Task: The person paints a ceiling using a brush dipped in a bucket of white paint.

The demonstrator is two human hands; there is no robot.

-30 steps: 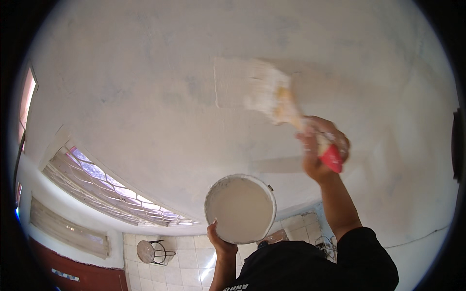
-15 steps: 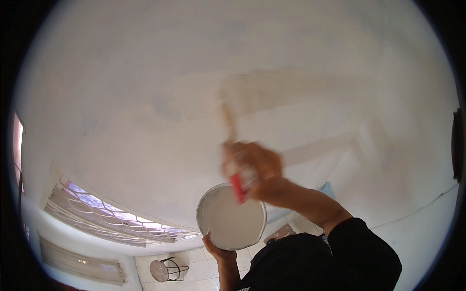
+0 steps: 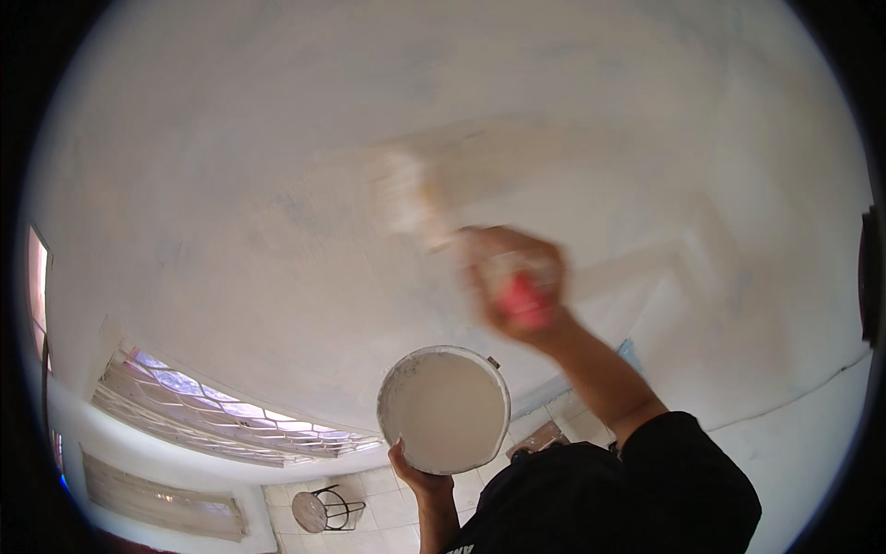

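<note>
My left hand clamps the round, grey-rimmed bucket mouth-up, presumably preventing spills, while above the bucket my right hand closes around the red-ended, broad pale brush, facing the off-white wall.

From here I see a round-topped, brownish stool on thin black legs, standing on a pale square-tiled floor; leftward, a long window has a whitish grille of curving bars.
</note>
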